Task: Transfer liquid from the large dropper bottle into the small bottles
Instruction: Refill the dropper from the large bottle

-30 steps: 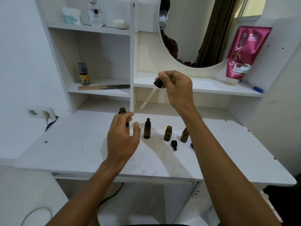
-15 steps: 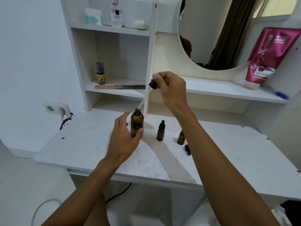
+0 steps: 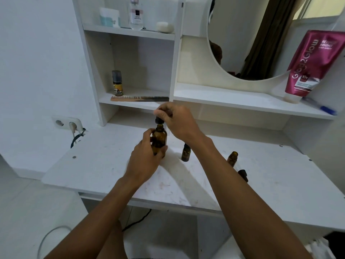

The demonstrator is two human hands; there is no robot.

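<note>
My left hand [image 3: 145, 157] grips the large amber dropper bottle [image 3: 159, 140], which stands upright on the white desk [image 3: 104, 165]. Directly above its neck, my right hand [image 3: 179, 122] pinches the black dropper cap [image 3: 159, 119], with the pipette down inside the bottle. A small capped amber bottle [image 3: 185, 153] stands just right of the large one. Farther right stands a small uncapped amber bottle [image 3: 232, 158], and a loose black cap [image 3: 243, 174] lies beside my right forearm. That forearm hides the space between these small bottles.
A comb [image 3: 140, 98] and a small yellow-labelled bottle [image 3: 117, 83] sit on the low shelf behind. A pink tube [image 3: 308, 64] and a blue pen [image 3: 326, 109] rest on the right shelf below the round mirror [image 3: 252, 38]. A wall socket [image 3: 67, 123] with a cable is at the left.
My right hand has come down from the air, lowering the dropper into the large bottle's neck. My left hand has closed around that bottle. The view has shifted leftward.
</note>
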